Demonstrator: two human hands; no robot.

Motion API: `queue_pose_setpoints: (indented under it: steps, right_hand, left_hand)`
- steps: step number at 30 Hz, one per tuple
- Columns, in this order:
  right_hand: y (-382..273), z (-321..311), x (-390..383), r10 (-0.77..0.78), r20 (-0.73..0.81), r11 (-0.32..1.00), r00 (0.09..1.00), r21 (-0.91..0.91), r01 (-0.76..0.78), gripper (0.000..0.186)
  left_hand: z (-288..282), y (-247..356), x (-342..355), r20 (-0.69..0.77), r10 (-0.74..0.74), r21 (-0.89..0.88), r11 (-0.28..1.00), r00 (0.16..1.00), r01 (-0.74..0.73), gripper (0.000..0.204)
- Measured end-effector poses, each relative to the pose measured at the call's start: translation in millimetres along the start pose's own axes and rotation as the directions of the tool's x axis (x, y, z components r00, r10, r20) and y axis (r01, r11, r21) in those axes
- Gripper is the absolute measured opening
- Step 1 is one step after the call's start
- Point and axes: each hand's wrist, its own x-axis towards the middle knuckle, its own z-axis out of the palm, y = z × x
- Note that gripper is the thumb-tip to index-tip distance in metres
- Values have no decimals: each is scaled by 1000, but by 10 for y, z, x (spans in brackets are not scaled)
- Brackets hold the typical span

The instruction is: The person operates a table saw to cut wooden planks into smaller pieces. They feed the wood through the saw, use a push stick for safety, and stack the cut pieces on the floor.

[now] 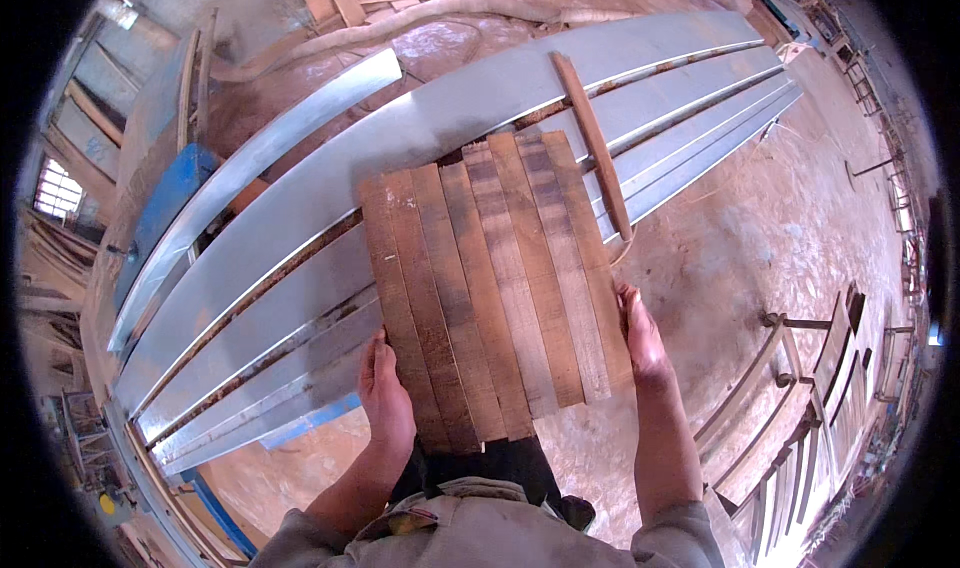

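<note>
Between my two hands is a row of wooden boards (pixel 490 288), pressed side by side, with dark stains across several of them. My left hand (pixel 385 388) grips the left outer edge, and my right hand (pixel 643 333) clasps the right one. The fingers of both hands are partly hidden by the wood. Beyond the boards lies a long grey metal-topped machine table (pixel 290 193) with slots along its length; the far ends of the boards overlap it in view. I cannot tell whether they rest on it.
A reddish wooden bar (pixel 592 148) lies across the table to the right of the boards. Wooden frames (pixel 800 398) stand at the lower right. A blue machine part (pixel 165 218) is at the left, and a thick hose (pixel 400 18) runs behind the table.
</note>
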Motion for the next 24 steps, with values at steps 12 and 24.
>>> queue_pose_setpoints:
  steps: [12,24]
  right_hand:
    - [-10,-4,0,217,141,960,966,151,-237,62]
    - [249,73,-347,151,95,979,984,-154,-135,51]
  left_hand:
    - [-133,30,-480,148,-405,-350,832,902,431,42]
    - [-951,-806,-33,591,-248,-292,821,767,491,69]
